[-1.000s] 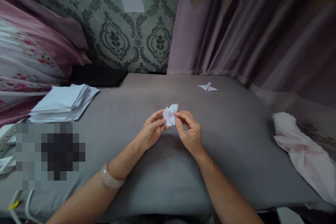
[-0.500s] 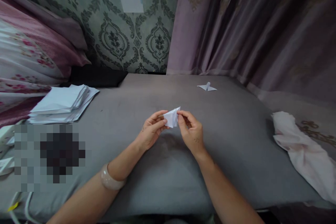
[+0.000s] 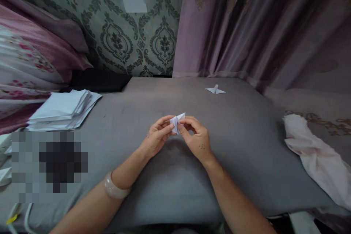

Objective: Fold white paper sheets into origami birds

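Observation:
A small folded piece of white paper (image 3: 175,121), with one pointed tip sticking up to the right, is held above the grey cloth between both hands. My left hand (image 3: 159,134) pinches its left side with thumb and fingers. My right hand (image 3: 195,137) grips the right side, its thumb pressed on the near face and the index finger behind. The fingers hide parts of the folds. Farther back on the right, a folded white paper bird (image 3: 215,89) rests on the cloth, wings spread.
A stack of white paper (image 3: 61,108) lies at the left, before a dark flat object (image 3: 98,81). A crumpled pale cloth (image 3: 312,157) lies on the right of the grey-covered table (image 3: 246,146). White cables (image 3: 29,215) run at the lower left. Curtains (image 3: 219,25) hang behind.
My right thumb has moved left onto the paper's near face, and the right hand is closer to the left. The paper's visible shape has narrowed. The view has shifted slightly.

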Motion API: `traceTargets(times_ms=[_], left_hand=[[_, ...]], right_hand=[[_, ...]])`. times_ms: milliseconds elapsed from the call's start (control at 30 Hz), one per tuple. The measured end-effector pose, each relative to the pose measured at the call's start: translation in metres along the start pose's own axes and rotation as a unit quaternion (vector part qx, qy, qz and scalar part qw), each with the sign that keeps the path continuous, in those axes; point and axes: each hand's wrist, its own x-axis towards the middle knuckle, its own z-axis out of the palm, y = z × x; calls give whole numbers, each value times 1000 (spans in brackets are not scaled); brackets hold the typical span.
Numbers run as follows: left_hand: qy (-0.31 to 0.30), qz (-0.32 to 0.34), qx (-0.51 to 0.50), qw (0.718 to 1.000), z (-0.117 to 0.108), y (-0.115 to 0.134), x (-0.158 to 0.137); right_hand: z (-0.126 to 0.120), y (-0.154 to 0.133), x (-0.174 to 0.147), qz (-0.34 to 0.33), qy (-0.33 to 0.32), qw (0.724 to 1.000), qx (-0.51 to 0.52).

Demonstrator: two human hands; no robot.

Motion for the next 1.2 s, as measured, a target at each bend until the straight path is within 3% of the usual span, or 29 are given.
traceTargets(times_ms=[333,533,700,900,1200], left_hand=[[48,12,43,998,6,1,-4],[43,28,86,995,10,0,-7],[45,34,99,993,10,0,-6],[56,110,111,986,7,-2,-4],[63,116,134,982,8,1,-4]], right_hand=[[6,7,-4,69,15,997,-15],[7,13,-4,115,38,992,44],[7,15,-3,128,9,991,46],[8,17,-4,116,4,992,42],[7,20,-3,120,-7,992,22]])
